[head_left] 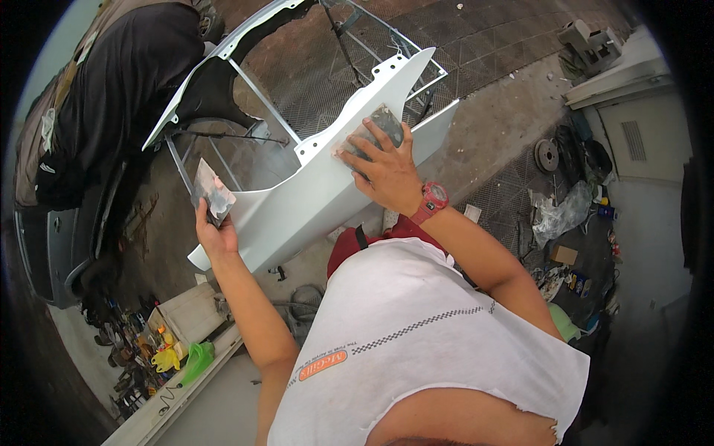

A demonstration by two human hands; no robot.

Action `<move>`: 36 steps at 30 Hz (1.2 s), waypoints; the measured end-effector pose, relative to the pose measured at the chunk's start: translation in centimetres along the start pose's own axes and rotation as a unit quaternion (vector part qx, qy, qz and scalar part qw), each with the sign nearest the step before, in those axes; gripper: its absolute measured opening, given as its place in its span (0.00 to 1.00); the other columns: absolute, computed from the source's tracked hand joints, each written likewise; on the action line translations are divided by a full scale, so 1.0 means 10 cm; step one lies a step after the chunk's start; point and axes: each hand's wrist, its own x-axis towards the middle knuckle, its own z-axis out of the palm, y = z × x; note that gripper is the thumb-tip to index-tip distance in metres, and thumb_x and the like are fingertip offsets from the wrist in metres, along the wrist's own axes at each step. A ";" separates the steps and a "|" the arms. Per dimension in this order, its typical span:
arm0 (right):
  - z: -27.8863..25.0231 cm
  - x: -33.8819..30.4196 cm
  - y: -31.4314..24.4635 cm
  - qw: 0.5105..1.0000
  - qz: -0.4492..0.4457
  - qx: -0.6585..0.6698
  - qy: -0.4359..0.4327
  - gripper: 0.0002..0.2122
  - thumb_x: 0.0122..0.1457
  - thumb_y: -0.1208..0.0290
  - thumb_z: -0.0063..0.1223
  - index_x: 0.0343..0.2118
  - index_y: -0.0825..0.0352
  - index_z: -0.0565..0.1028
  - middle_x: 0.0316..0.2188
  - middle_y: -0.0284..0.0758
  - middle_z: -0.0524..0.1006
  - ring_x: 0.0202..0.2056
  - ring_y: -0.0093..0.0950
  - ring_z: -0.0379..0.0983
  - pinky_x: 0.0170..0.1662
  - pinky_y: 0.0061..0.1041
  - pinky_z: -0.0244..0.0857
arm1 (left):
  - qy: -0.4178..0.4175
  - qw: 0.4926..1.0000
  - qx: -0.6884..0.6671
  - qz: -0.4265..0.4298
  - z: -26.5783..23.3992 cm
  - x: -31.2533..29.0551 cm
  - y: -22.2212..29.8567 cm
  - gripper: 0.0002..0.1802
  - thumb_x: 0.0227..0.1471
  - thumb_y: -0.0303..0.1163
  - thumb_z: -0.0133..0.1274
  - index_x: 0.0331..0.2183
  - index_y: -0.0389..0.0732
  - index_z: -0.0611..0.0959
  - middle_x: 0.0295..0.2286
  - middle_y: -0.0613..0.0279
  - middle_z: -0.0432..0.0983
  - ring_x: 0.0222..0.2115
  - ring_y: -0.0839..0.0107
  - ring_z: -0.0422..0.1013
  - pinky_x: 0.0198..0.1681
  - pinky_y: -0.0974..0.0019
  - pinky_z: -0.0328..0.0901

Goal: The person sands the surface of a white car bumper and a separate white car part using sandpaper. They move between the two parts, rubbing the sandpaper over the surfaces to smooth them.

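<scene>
A glossy white car body panel (297,189), shaped like a fender, rests on a metal stand (268,102) before me. My right hand (383,165) lies on its upper face with spread fingers, pressing a dark, dusty piece of sandpaper (387,125) against it. Part of that piece is hidden beneath the fingers. On the left, my left hand (216,234) pinches a stiff, smeared grey and pinkish sheet (212,192), which looks like worn sandpaper. That sheet is held up beside the panel's left end, near the stand's bars.
A dark cover (141,97) drapes over a car at the left. Tools and a green plastic bag (197,363) lie around a bench at lower left. To the right are a brake disc (547,154), clear plastic wrap (561,215) and a small cardboard box (564,255).
</scene>
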 end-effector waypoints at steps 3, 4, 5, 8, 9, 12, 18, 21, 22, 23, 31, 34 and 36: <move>0.02 0.00 0.01 1.000 0.011 0.008 0.004 0.23 0.60 0.61 0.61 0.61 0.41 0.79 0.63 0.26 0.73 0.74 0.37 0.53 0.69 0.72 0.37 | -0.015 1.000 -0.002 -0.001 0.00 -0.01 0.00 0.23 0.69 0.34 0.52 0.61 0.34 0.76 0.55 0.53 0.79 0.54 0.60 0.78 0.58 0.57 0.75; 0.03 -0.01 0.02 1.000 0.012 0.010 0.013 0.23 0.60 0.61 0.61 0.61 0.41 0.79 0.63 0.26 0.73 0.74 0.37 0.53 0.69 0.72 0.37 | -0.027 1.000 -0.004 0.001 0.00 -0.01 0.00 0.23 0.69 0.34 0.52 0.61 0.33 0.76 0.55 0.52 0.79 0.54 0.60 0.78 0.59 0.57 0.75; 0.03 -0.01 0.02 0.999 0.008 0.015 0.028 0.23 0.60 0.61 0.61 0.60 0.41 0.79 0.63 0.26 0.73 0.74 0.36 0.54 0.69 0.72 0.37 | -0.024 1.000 -0.003 0.001 0.00 -0.02 0.00 0.23 0.70 0.34 0.51 0.61 0.33 0.76 0.55 0.52 0.79 0.54 0.60 0.78 0.59 0.56 0.75; 0.04 -0.01 0.04 1.000 0.003 0.015 0.009 0.23 0.60 0.61 0.61 0.60 0.41 0.79 0.63 0.26 0.73 0.74 0.35 0.53 0.69 0.72 0.37 | -0.023 1.000 -0.007 0.000 0.00 -0.03 0.01 0.24 0.70 0.34 0.51 0.61 0.31 0.75 0.55 0.51 0.79 0.54 0.60 0.78 0.58 0.57 0.75; 0.03 -0.02 0.05 1.000 0.003 0.014 0.019 0.23 0.60 0.61 0.61 0.60 0.41 0.79 0.63 0.26 0.73 0.74 0.35 0.54 0.69 0.71 0.37 | -0.018 1.000 -0.008 0.003 0.01 -0.02 0.01 0.24 0.70 0.34 0.51 0.61 0.31 0.75 0.55 0.51 0.79 0.54 0.60 0.78 0.58 0.57 0.75; 0.03 -0.03 0.07 1.000 0.000 0.009 0.006 0.23 0.61 0.61 0.61 0.60 0.41 0.79 0.64 0.26 0.72 0.74 0.35 0.54 0.70 0.70 0.37 | 0.007 1.000 -0.011 -0.001 0.02 -0.02 0.00 0.24 0.70 0.34 0.51 0.60 0.30 0.75 0.55 0.51 0.80 0.53 0.60 0.79 0.57 0.57 0.76; 0.02 -0.01 0.03 0.999 0.018 0.020 0.020 0.22 0.61 0.61 0.61 0.60 0.42 0.80 0.64 0.26 0.72 0.74 0.34 0.54 0.70 0.70 0.36 | 0.006 1.000 0.003 0.016 0.04 -0.05 0.01 0.24 0.70 0.34 0.50 0.60 0.30 0.75 0.54 0.50 0.80 0.53 0.60 0.79 0.57 0.58 0.76; -0.01 0.00 0.04 1.000 0.010 0.011 0.008 0.22 0.61 0.61 0.61 0.60 0.42 0.80 0.63 0.27 0.73 0.74 0.34 0.55 0.70 0.69 0.36 | -0.016 1.000 -0.010 0.013 0.05 -0.05 0.01 0.24 0.70 0.35 0.50 0.61 0.31 0.75 0.55 0.51 0.80 0.53 0.60 0.79 0.57 0.58 0.76; -0.01 0.00 0.05 1.000 0.008 0.011 -0.002 0.22 0.61 0.61 0.61 0.60 0.42 0.79 0.63 0.27 0.73 0.74 0.34 0.55 0.70 0.69 0.35 | -0.013 1.000 -0.011 0.006 0.05 -0.04 0.01 0.24 0.70 0.35 0.50 0.61 0.31 0.75 0.54 0.51 0.80 0.53 0.60 0.79 0.57 0.58 0.76; -0.02 -0.01 0.06 0.999 0.019 0.007 -0.031 0.22 0.61 0.61 0.61 0.60 0.42 0.79 0.63 0.27 0.73 0.74 0.34 0.55 0.70 0.69 0.35 | -0.011 1.000 -0.012 0.003 0.04 -0.04 0.01 0.24 0.70 0.34 0.50 0.61 0.31 0.75 0.54 0.51 0.80 0.53 0.60 0.79 0.57 0.58 0.76; -0.02 0.03 0.07 0.999 0.017 0.028 0.024 0.21 0.60 0.63 0.61 0.58 0.44 0.80 0.62 0.27 0.73 0.74 0.35 0.55 0.68 0.74 0.38 | -0.020 1.000 -0.010 0.011 -0.03 0.01 -0.01 0.23 0.70 0.34 0.50 0.60 0.30 0.76 0.54 0.50 0.80 0.53 0.60 0.79 0.56 0.57 0.77; -0.05 0.02 0.10 1.000 0.010 0.021 -0.016 0.21 0.60 0.63 0.61 0.58 0.44 0.80 0.62 0.27 0.73 0.74 0.34 0.55 0.69 0.72 0.37 | -0.012 1.000 -0.021 0.004 -0.01 0.02 -0.01 0.23 0.70 0.34 0.50 0.59 0.30 0.76 0.54 0.50 0.80 0.52 0.60 0.80 0.56 0.58 0.77; -0.08 -0.02 0.12 0.999 0.018 0.020 -0.030 0.21 0.60 0.63 0.60 0.58 0.45 0.80 0.62 0.27 0.74 0.74 0.34 0.55 0.69 0.73 0.37 | -0.005 1.000 -0.019 0.008 -0.02 0.03 -0.01 0.23 0.70 0.34 0.51 0.59 0.30 0.76 0.54 0.50 0.80 0.52 0.60 0.80 0.56 0.58 0.77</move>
